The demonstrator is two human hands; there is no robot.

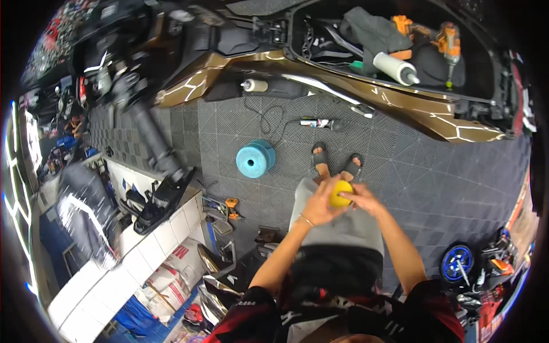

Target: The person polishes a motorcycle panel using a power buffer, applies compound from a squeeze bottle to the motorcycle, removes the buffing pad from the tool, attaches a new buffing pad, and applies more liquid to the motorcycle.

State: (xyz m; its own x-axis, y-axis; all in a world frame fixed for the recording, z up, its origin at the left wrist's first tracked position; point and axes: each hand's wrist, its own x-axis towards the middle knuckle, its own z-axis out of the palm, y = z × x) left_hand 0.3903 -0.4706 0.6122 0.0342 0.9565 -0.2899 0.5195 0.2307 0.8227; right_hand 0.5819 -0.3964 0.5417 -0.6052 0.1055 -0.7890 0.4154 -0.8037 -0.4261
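Note:
In front of my lap, my left hand [321, 201] is wrapped round a small round yellow disc [341, 193], whose exact kind I cannot make out. My right hand [365, 199] reaches it from the other side, its thumb and fingers closed at the disc's right edge. A dark spot shows where the right fingertips meet it. Ahead on the floor lies a hand-held power tool [320, 123] with a cord. A white bottle [254, 85] rests on the scooter's footboard.
A bronze scooter [366, 94] stands ahead; its open storage bay holds a cordless drill [449, 43], a grey cloth [372, 31] and a white bottle [396, 68]. A blue round stool [254, 159] stands on the tiled floor. At left is a white-tiled counter [123, 268].

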